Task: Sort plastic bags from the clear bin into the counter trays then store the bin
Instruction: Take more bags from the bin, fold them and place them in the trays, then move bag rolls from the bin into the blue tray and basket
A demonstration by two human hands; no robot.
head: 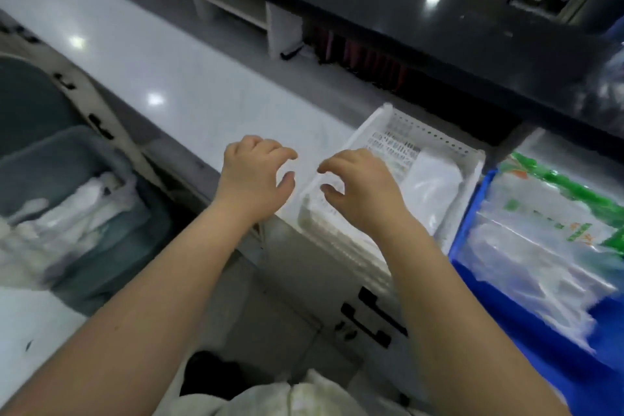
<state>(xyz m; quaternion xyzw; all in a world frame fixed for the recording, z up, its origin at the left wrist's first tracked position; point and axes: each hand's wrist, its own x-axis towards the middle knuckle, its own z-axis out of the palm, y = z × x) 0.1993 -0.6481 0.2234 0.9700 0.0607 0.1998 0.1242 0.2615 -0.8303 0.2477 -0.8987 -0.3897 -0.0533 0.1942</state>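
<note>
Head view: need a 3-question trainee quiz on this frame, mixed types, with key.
1. True or false: the left hand is holding a plastic bag.
2. Multiple choice: the white perforated tray sits where, relative to the blue tray? A) to its left, side by side B) stacked on top of it C) on the floor
3. Fill in: the bags with green print lie in the ____ tray.

Key: 1 false, both it and the right hand are open and empty, fingers curled above the counter edge; 2 A; 3 blue.

head view, downward, close, somewhat blurred
</note>
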